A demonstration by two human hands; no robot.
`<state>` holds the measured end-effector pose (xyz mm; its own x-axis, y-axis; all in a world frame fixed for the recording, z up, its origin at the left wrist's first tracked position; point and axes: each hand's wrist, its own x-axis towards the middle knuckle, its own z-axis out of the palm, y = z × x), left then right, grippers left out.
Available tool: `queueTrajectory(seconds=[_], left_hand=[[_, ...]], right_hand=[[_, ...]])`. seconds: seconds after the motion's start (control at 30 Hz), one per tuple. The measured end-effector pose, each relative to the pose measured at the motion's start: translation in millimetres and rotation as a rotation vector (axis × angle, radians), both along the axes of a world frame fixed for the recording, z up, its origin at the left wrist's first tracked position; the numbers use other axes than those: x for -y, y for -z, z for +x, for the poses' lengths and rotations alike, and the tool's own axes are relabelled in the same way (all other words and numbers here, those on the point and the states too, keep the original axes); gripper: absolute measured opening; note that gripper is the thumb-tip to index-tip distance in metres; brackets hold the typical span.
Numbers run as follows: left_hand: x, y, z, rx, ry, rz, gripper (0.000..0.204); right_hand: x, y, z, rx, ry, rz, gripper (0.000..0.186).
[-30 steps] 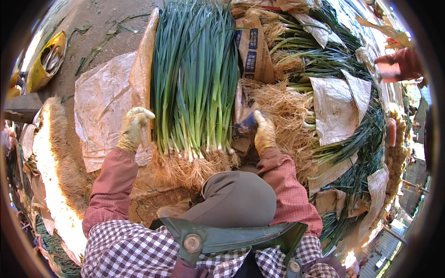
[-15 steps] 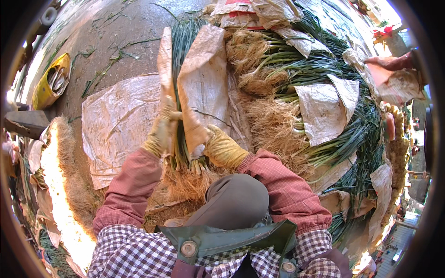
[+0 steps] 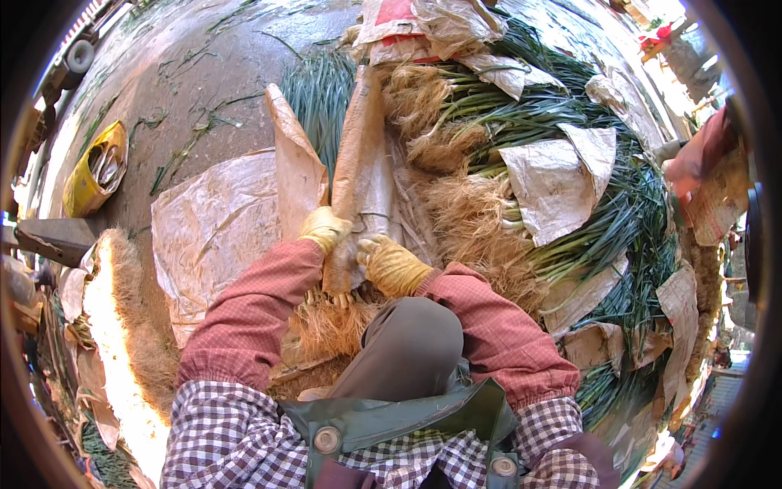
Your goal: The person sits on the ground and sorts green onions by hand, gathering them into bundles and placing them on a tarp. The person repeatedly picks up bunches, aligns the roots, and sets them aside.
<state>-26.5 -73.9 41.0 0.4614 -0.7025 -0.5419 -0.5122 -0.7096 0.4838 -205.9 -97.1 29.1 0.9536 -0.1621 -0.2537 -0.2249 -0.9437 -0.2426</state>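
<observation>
My left hand (image 3: 324, 231), in a yellow glove, grips the folded tan sack wrap (image 3: 353, 147) lying lengthwise around a bundle of long green leeks (image 3: 314, 98). My right hand (image 3: 387, 265), similarly gloved, is closed at the wrap's lower right side, beside a thin dark strand (image 3: 379, 216). The leafy tops show at the far end and between the flaps; the pale, fibrous roots (image 3: 326, 326) stick out near my bent knee (image 3: 391, 342). A flattened pale sack (image 3: 208, 228) lies left of the bundle.
More leeks (image 3: 464, 204) with roots and sack pieces (image 3: 554, 179) are piled to the right. A yellow bag (image 3: 90, 179) lies on the left, near a dark metal beam (image 3: 53, 240). A vehicle wheel (image 3: 79, 57) shows at upper left, a red sleeve-like shape (image 3: 700, 155) at the right edge.
The spread leeks are now enclosed by folded sack flaps, the bundle much narrower. Both hands have moved inward onto the wrap; the dark object earlier in my right hand is no longer seen there.
</observation>
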Motion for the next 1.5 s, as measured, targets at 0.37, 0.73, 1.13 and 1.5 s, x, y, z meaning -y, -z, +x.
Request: queueTrajectory(seconds=[0.37, 0.73, 1.13, 1.5], left_hand=[[-29, 18, 19, -0.165, -0.203, -0.089, 0.057], [-8, -99, 75, -0.072, -0.111, -0.442, 0.059], [109, 60, 15, 0.940, 0.872, -0.211, 0.038], [97, 139, -96, 0.076, 0.400, -0.327, 0.043]], right_hand=[[26, 28, -8, -0.009, 0.475, 0.645, 0.042], [-113, 53, -328, -0.002, 1.467, 0.828, 0.019], [-291, 88, -384, 0.114, 1.689, 1.002, 0.013], [-387, 160, -428, 0.130, 1.853, 0.851, 0.034]])
